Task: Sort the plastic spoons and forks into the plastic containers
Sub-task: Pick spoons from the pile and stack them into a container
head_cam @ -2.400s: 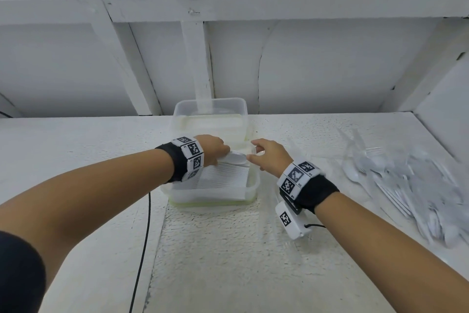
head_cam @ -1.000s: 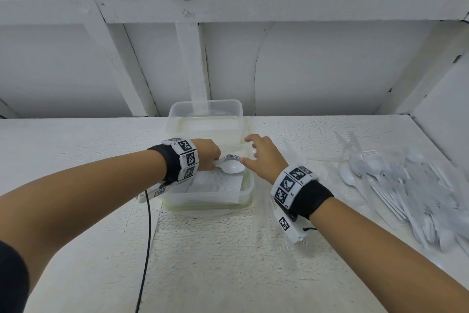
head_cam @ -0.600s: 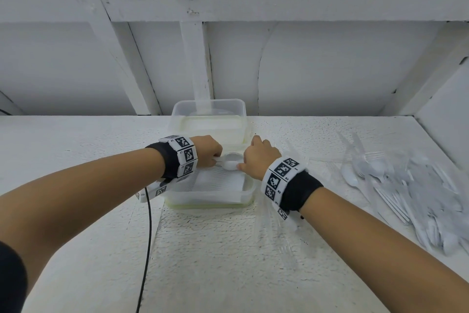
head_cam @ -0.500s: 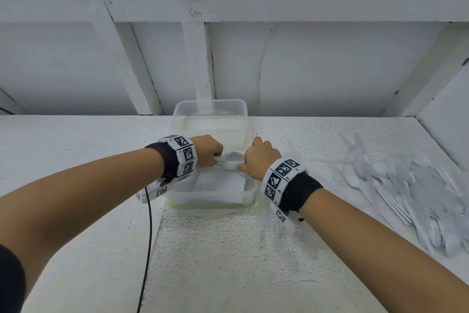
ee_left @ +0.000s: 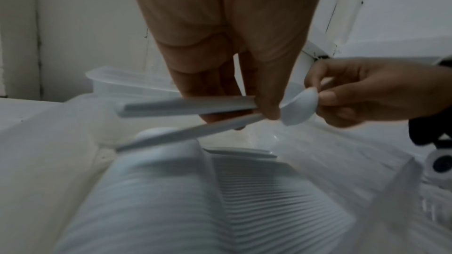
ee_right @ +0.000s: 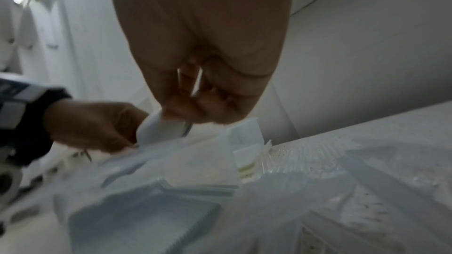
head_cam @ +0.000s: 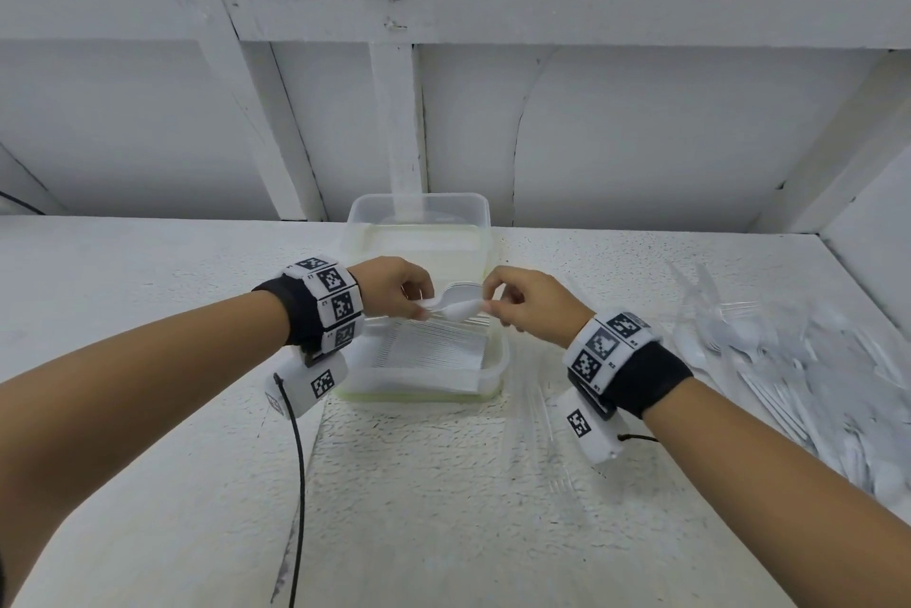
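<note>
Head view is giving me two clear containers on the white table [head_cam: 443, 509]: the near container [head_cam: 495, 363] holding a packed row of white cutlery handles, and the far container [head_cam: 419, 232] touching it behind, with contents I cannot make out. I am seeing two hands meeting above the near container. My left hand [head_cam: 394, 289] is pinching white handles, and my right hand [head_cam: 530, 301] is pinching the bowl of a spoon [head_cam: 463, 309] between thumb and fingertips; a second spoon bowl is sitting just behind it.

Left wrist view is showing what the head camera is not: two separate handles [ee_left: 186, 105] fanning out from under my left thumb, one above the other, both joining at the bowl end where the right fingertips [ee_left: 327, 98] are gripping. It is also showing the stacked handles [ee_left: 269, 200] in the near container as fine ridges, too many and too blurred to count.

Right wrist view is catching something thin and clear tucked inside my right palm; I cannot tell what it is.

To the right, a loose pile of white cutlery [head_cam: 813, 375] is lying on the table well apart from the containers, uncountable. Clear plastic wrap [head_cam: 537, 415] is lying just beside the near container, under my right wrist. A black cable [head_cam: 298, 499] is hanging from my left wrist unit.
</note>
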`<state>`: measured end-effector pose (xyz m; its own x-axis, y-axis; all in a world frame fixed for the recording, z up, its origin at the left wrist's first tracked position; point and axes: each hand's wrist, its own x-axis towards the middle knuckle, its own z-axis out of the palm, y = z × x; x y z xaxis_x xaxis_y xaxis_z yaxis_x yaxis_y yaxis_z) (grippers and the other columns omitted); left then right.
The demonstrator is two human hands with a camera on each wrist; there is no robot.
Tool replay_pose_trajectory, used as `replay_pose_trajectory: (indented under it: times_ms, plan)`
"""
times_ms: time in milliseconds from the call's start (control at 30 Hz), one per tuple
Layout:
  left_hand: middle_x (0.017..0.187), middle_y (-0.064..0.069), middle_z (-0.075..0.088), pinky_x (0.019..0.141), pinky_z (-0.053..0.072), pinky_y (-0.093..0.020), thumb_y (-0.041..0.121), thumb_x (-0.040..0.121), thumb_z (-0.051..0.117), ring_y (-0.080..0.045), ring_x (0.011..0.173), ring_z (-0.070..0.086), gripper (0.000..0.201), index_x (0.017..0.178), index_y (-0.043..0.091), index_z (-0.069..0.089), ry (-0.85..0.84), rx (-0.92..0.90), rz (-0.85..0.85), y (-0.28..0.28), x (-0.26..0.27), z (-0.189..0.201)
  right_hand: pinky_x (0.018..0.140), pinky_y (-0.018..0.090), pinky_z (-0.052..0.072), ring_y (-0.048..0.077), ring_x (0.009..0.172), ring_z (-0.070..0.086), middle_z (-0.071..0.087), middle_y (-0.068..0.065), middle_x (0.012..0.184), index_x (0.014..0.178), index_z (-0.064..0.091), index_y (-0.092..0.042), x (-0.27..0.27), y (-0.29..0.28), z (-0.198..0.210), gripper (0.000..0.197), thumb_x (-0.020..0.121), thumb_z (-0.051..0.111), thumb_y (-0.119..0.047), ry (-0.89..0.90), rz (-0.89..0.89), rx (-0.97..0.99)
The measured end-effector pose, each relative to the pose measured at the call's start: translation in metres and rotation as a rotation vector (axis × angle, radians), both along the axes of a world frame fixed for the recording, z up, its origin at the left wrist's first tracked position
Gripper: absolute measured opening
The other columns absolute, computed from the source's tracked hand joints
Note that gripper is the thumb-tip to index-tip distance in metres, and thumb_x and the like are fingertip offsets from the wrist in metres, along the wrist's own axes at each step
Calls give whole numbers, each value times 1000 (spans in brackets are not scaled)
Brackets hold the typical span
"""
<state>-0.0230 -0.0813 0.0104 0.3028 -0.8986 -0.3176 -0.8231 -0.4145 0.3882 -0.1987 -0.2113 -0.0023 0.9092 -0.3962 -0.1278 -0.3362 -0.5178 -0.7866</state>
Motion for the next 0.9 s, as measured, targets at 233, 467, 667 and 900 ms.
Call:
replay_pose_trajectory:
  times_ms: [233, 467, 667, 900]
  plan:
    - [72, 12, 50, 60, 35, -14, 21, 84, 67, -11, 73, 48, 13, 86, 18, 55, 23, -92, 52, -4, -11, 3, 50, 25, 49, 17, 51, 60, 64, 8, 72, 90, 56, -13, 6, 10, 4, 14, 95, 52, -26, -47, -213, 250]
    - [83, 2, 62, 62, 40, -10, 21, 84, 68, -12, 76, 57, 21, 101, 10, 63, 93, -176, 207, -1, -14, 7, 51, 22, 52, 17, 55, 62, 62, 6, 76, 128, 53, -17, 12, 13, 2, 33, 96, 49, -21, -45, -263, 344]
    - [81, 3, 61, 61, 37, -10, 24, 84, 68, -5, 68, 54, 21, 102, 12, 65, 104, -218, 234, 2, -16, 8, 59, 29, 57, 19, 57, 62, 62, 11, 74, 103, 54, -16, 19, 19, 6, 14, 93, 54, -26, -103, -330, 386]
    - [72, -1, 63, 56, 50, -13, 13, 85, 67, -6, 59, 60, 9, 86, 16, 59, 425, -284, 368, 6, -17, 8, 62, 28, 58, 19, 64, 66, 60, 17, 87, 83, 46, -16, 19, 17, 9, 21, 89, 52, 3, -181, -361, 447]
